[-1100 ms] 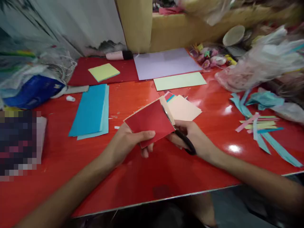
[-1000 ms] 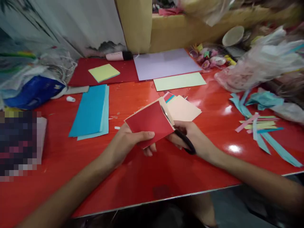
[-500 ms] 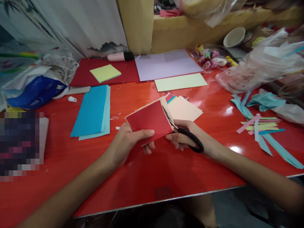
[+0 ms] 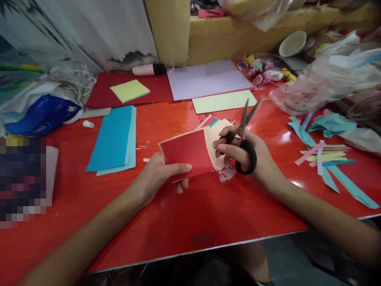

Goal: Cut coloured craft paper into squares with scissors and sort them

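My left hand [image 4: 160,174] pinches a red sheet of paper [image 4: 189,153] over the table, thumb on top and fingertips beneath. A cream layer shows along the red paper's top and right edges. In my right hand [image 4: 247,151] is a pair of scissors [image 4: 246,119] with black handles, its blades slightly apart and pointing away from me. The scissors are clear of the paper, just right of it. Behind the paper and partly hidden lie cream and coloured sheets [image 4: 224,124]. A small crumpled clear scrap [image 4: 226,174] is below the right hand's fingers.
Blue folded paper [image 4: 111,137] lies left, with a yellow square [image 4: 130,90] behind it. A lilac sheet [image 4: 208,81] and a pale green strip [image 4: 222,102] are at the back. Cut paper strips [image 4: 327,157] and plastic bags [image 4: 321,79] crowd the right side.
My right hand has drawn the scissors away from the red paper's right edge and turned the blades up and away. My left hand still holds the paper nearly in place.
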